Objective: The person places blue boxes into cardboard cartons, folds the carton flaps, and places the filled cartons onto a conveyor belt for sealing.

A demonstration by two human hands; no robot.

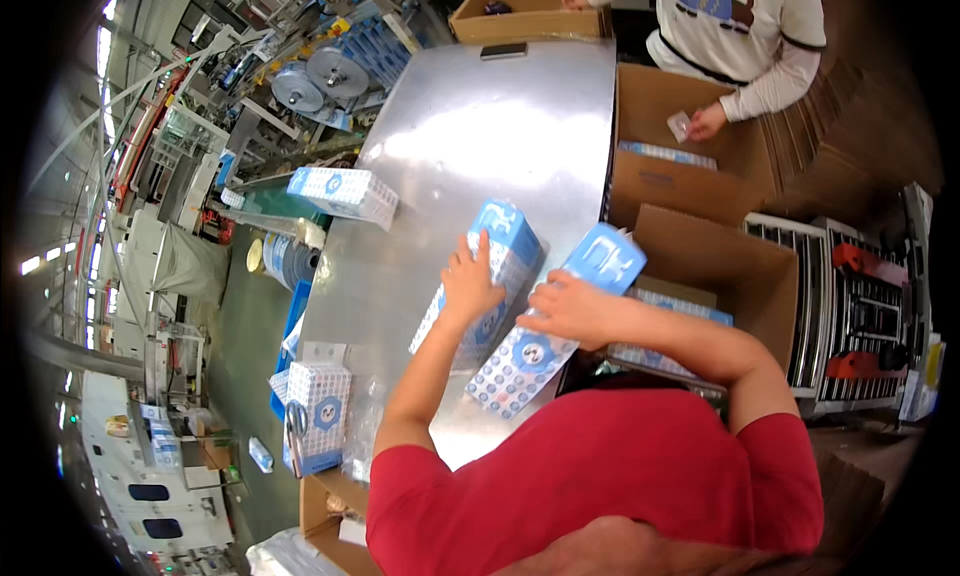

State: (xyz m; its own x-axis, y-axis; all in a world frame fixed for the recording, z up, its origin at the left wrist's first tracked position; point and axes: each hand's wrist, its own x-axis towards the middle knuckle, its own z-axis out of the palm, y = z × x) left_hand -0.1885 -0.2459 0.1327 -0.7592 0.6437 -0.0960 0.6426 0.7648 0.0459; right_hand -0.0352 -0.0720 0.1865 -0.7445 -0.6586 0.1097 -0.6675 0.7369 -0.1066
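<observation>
- Fingers of the left hand [472,288] are spread, lying over a blue-and-white patterned pack [513,238] on the metal surface [430,146]; no closed grip shows
- Fingers of the right hand [570,311] bend a little across the middle of a 2nd pack [605,259], tips near its left edge; whether they clasp it or just rest there, I cannot tell
- Both long packs look light and smooth, likely a bit slippery, with some give; mid-length, across the 2 long sides, seems the best hold, without hard squeezing
</observation>
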